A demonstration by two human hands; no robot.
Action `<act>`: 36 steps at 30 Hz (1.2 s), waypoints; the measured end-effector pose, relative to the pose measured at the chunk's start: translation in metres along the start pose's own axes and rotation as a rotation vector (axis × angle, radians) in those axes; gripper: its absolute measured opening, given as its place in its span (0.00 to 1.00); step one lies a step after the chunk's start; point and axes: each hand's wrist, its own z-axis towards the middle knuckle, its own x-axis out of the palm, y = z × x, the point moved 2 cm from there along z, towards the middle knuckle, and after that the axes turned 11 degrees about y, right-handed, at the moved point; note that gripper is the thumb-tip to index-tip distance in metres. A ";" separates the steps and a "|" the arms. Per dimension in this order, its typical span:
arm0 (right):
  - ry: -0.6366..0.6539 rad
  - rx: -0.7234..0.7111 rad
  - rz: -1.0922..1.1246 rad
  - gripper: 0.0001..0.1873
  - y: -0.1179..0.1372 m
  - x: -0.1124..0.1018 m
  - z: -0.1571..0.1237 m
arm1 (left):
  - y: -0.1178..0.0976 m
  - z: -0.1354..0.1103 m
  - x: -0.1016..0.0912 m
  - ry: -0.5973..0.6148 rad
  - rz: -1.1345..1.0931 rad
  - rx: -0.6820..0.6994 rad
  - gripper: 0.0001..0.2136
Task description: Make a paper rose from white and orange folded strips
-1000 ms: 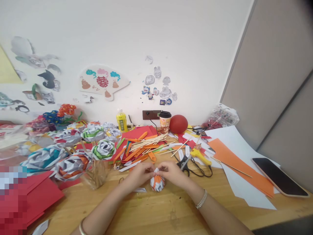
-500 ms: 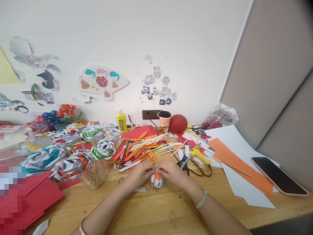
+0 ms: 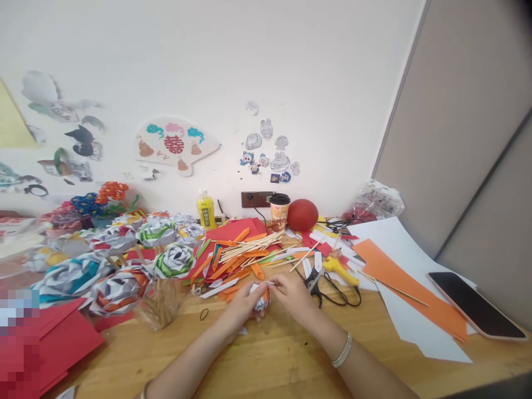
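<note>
- Red sheets (image 3: 68, 343) are lying at the near left, on the wooden table (image 3: 257, 368).
- In the middle, a small white-and-orange paper bundle (image 3: 261, 302) is resting in the left hand (image 3: 241, 303), whose fingers are gripping it, curled round its side.
- The right hand (image 3: 293, 296) is pinching at the bundle's top, thumb and forefinger together, seemingly on a white paper tip; the detail is too small to tell.
- The step in hand appears to be shaping or fastening that tip. The next move is probably calling for a steady left hold and a light right pinch, sparing the folds.
- Slightly farther right, black-handled scissors (image 3: 315, 284) are lying beside a yellow corded tool (image 3: 341, 270).
- Beyond the hands, orange strips (image 3: 224, 269) are lying among thin sticks (image 3: 251, 247); paper flowers (image 3: 78, 277) are crowding the left.
- Farthest, a lidded cup (image 3: 279, 214) is standing by a red balloon (image 3: 303, 215).
</note>
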 end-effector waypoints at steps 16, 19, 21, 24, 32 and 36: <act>-0.221 -0.170 -0.268 0.12 0.027 0.004 -0.008 | -0.014 -0.007 0.006 -0.202 0.207 0.147 0.20; -0.249 -0.236 -0.307 0.14 0.037 0.010 -0.013 | -0.024 -0.012 0.006 -0.228 0.165 0.204 0.19; -0.246 -0.299 -0.390 0.17 0.044 0.013 -0.016 | -0.031 -0.016 0.004 -0.244 0.123 0.215 0.19; -0.224 -0.368 -0.468 0.21 0.048 0.016 -0.019 | -0.038 -0.021 0.003 -0.268 0.086 0.230 0.18; -0.230 -0.295 -0.279 0.21 0.041 0.001 -0.021 | -0.041 -0.023 0.007 -0.155 -0.069 0.263 0.16; -0.148 -0.403 -0.388 0.24 0.040 0.001 -0.020 | -0.042 -0.026 0.007 -0.157 -0.188 0.250 0.16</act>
